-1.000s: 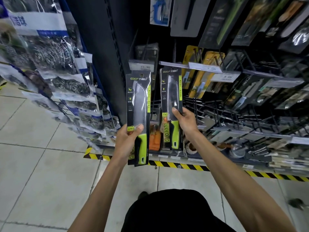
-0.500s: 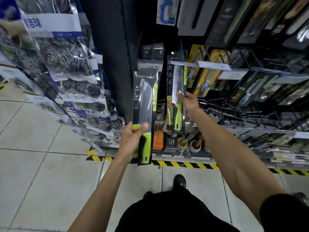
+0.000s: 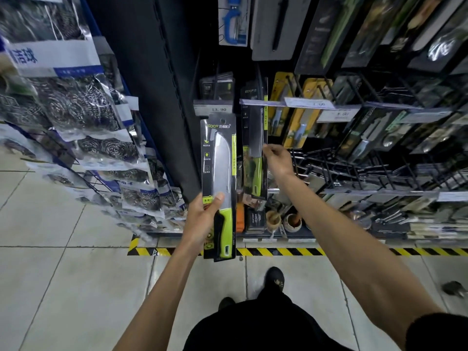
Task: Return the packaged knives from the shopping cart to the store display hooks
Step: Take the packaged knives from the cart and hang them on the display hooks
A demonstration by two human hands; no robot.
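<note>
Seemingly mid-hanging, the right hand (image 3: 277,159) pinches the edge of the far knife pack (image 3: 254,148), its top tucked behind the price rail (image 3: 278,103), while the left hand (image 3: 202,219) grips the near knife pack (image 3: 220,173) upright beside it, whose hang hole (image 3: 222,120) probably needs threading next.

Illumination is uneven. The pale tiled floor (image 3: 63,274) is brightly lit, while the black wire display rack (image 3: 379,160) sits in deep shadow. Glare streaks the clear plastic scourer bags (image 3: 76,110) (left edge, blurred). Wide-angle distortion bends the frame edges.
</note>
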